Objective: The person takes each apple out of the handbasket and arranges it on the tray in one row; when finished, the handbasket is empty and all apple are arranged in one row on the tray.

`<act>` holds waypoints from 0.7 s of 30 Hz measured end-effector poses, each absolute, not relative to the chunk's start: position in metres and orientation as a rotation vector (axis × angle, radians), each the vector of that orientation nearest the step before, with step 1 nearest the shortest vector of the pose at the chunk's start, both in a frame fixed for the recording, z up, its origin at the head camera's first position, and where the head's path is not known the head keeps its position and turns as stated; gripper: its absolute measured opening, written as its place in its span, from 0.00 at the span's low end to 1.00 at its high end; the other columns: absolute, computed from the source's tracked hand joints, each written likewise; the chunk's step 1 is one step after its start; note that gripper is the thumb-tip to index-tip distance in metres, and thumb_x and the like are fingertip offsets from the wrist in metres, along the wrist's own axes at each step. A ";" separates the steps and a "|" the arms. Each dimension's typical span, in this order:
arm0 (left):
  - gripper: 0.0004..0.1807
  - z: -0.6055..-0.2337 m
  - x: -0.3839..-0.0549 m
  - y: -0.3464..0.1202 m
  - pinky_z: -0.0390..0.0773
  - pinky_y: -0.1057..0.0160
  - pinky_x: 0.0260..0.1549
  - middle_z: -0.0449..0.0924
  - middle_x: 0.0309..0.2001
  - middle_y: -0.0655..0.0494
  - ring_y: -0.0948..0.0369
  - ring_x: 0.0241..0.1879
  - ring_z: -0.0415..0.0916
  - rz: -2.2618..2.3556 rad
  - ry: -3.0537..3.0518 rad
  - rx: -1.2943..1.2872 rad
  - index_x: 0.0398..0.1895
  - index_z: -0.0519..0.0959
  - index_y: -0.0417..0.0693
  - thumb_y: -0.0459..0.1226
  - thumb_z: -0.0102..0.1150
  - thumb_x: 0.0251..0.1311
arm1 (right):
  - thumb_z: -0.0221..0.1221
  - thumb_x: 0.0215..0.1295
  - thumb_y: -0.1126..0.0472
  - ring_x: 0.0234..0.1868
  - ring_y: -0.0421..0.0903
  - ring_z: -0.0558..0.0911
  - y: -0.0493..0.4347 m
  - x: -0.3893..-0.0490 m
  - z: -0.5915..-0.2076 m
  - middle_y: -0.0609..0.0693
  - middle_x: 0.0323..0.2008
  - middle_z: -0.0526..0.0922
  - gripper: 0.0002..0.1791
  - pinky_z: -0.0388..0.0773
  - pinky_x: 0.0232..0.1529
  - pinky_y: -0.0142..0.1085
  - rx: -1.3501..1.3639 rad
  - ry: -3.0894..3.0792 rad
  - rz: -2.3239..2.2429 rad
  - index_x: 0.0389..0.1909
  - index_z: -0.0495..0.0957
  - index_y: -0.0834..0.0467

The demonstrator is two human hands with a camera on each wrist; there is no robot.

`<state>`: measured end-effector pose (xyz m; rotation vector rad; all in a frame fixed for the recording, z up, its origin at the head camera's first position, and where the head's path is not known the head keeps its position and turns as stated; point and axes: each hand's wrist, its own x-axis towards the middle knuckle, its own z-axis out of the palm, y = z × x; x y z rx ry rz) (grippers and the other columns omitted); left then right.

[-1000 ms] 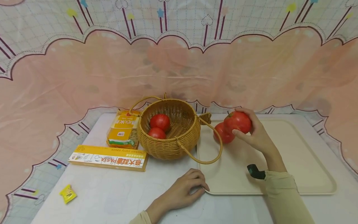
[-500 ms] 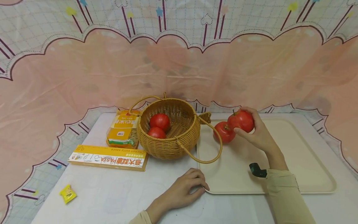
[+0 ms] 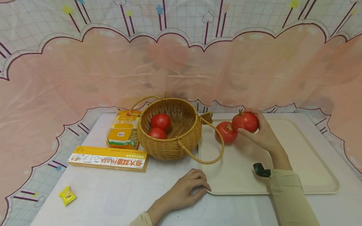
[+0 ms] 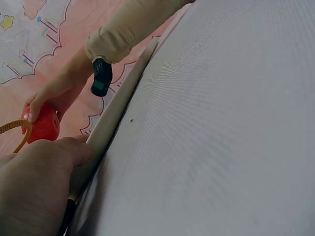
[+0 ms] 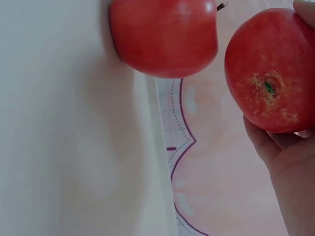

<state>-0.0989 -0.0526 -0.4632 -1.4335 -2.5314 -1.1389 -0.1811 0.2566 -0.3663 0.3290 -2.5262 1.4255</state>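
In the head view my right hand (image 3: 263, 135) holds a red apple (image 3: 246, 121) between thumb and fingers, over the back of the beige tray (image 3: 335, 179). Just left of it, a second apple (image 3: 226, 133) sits on the tray. The right wrist view shows the underside of the held apple (image 5: 268, 73), tilted above the tray surface beside the other apple (image 5: 165, 37). My left hand (image 3: 188, 190) rests on the table with loosely bent fingers, its fingertips at the tray's near left corner. Two more apples (image 3: 160, 121) lie in the wicker basket (image 3: 169, 150).
Left of the basket lie a yellow pasta bag (image 3: 122, 130) and a flat pasta box (image 3: 108, 159). A small yellow packet (image 3: 68, 196) is near the table's left side. The basket's handle (image 3: 209, 162) leans over the tray's left edge. A patterned cloth (image 3: 181, 66) hangs behind.
My right hand has moved slightly right with the apple, opening more view of the apple on the tray. My left hand stays at the tray's corner.
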 end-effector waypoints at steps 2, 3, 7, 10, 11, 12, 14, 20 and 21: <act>0.07 -0.463 -0.099 -0.052 0.71 0.69 0.55 0.72 0.45 0.71 0.71 0.55 0.65 -1.141 -2.535 -1.433 0.40 0.80 0.64 0.41 0.53 0.66 | 0.65 0.54 0.66 0.55 0.34 0.68 0.259 -0.183 -0.369 0.53 0.62 0.68 0.37 0.69 0.49 0.19 0.320 -2.521 1.440 0.64 0.59 0.57; 0.07 -0.464 -0.099 -0.052 0.71 0.68 0.55 0.72 0.45 0.71 0.71 0.55 0.65 -1.142 -2.536 -1.433 0.40 0.80 0.64 0.41 0.53 0.66 | 0.65 0.55 0.66 0.55 0.34 0.68 0.260 -0.185 -0.372 0.51 0.62 0.67 0.38 0.69 0.49 0.19 0.310 -2.524 1.446 0.64 0.58 0.57; 0.07 -0.463 -0.099 -0.052 0.71 0.68 0.55 0.72 0.45 0.72 0.72 0.55 0.64 -1.160 -2.553 -1.421 0.40 0.80 0.64 0.41 0.52 0.66 | 0.66 0.55 0.63 0.57 0.37 0.67 0.269 -0.192 -0.385 0.46 0.62 0.66 0.39 0.69 0.49 0.21 0.272 -2.546 1.445 0.66 0.57 0.50; 0.07 -0.463 -0.098 -0.052 0.70 0.69 0.56 0.71 0.44 0.73 0.72 0.55 0.63 -1.175 -2.565 -1.412 0.40 0.80 0.64 0.42 0.53 0.66 | 0.66 0.55 0.61 0.58 0.39 0.67 0.273 -0.196 -0.391 0.44 0.62 0.66 0.40 0.69 0.50 0.23 0.260 -2.553 1.440 0.66 0.57 0.45; 0.07 -0.463 -0.098 -0.052 0.70 0.69 0.56 0.71 0.44 0.73 0.72 0.55 0.63 -1.176 -2.565 -1.411 0.40 0.80 0.64 0.42 0.53 0.66 | 0.66 0.55 0.61 0.58 0.39 0.67 0.274 -0.196 -0.392 0.44 0.62 0.66 0.40 0.69 0.50 0.23 0.258 -2.553 1.443 0.66 0.57 0.44; 0.07 -0.463 -0.098 -0.052 0.70 0.69 0.56 0.71 0.44 0.73 0.72 0.55 0.63 -1.176 -2.564 -1.411 0.40 0.80 0.64 0.41 0.53 0.66 | 0.66 0.55 0.60 0.58 0.39 0.67 0.274 -0.196 -0.393 0.44 0.62 0.66 0.40 0.69 0.50 0.24 0.257 -2.553 1.443 0.66 0.57 0.43; 0.06 -0.464 -0.098 -0.052 0.70 0.69 0.56 0.71 0.44 0.73 0.72 0.55 0.63 -1.175 -2.563 -1.411 0.40 0.80 0.64 0.41 0.53 0.66 | 0.66 0.56 0.60 0.58 0.39 0.67 0.275 -0.196 -0.394 0.44 0.62 0.66 0.40 0.69 0.51 0.24 0.255 -2.554 1.444 0.66 0.57 0.42; 0.07 -0.464 -0.098 -0.052 0.70 0.69 0.56 0.71 0.44 0.73 0.72 0.56 0.63 -1.175 -2.568 -1.410 0.40 0.80 0.64 0.41 0.53 0.66 | 0.66 0.56 0.60 0.57 0.38 0.67 0.277 -0.197 -0.398 0.45 0.62 0.65 0.40 0.69 0.50 0.22 0.265 -2.555 1.448 0.67 0.57 0.42; 0.07 -0.464 -0.098 -0.052 0.70 0.68 0.56 0.71 0.44 0.73 0.72 0.56 0.63 -1.175 -2.569 -1.409 0.40 0.80 0.64 0.41 0.53 0.66 | 0.65 0.56 0.60 0.57 0.37 0.67 0.278 -0.198 -0.398 0.45 0.62 0.65 0.40 0.69 0.50 0.22 0.266 -2.555 1.451 0.67 0.57 0.42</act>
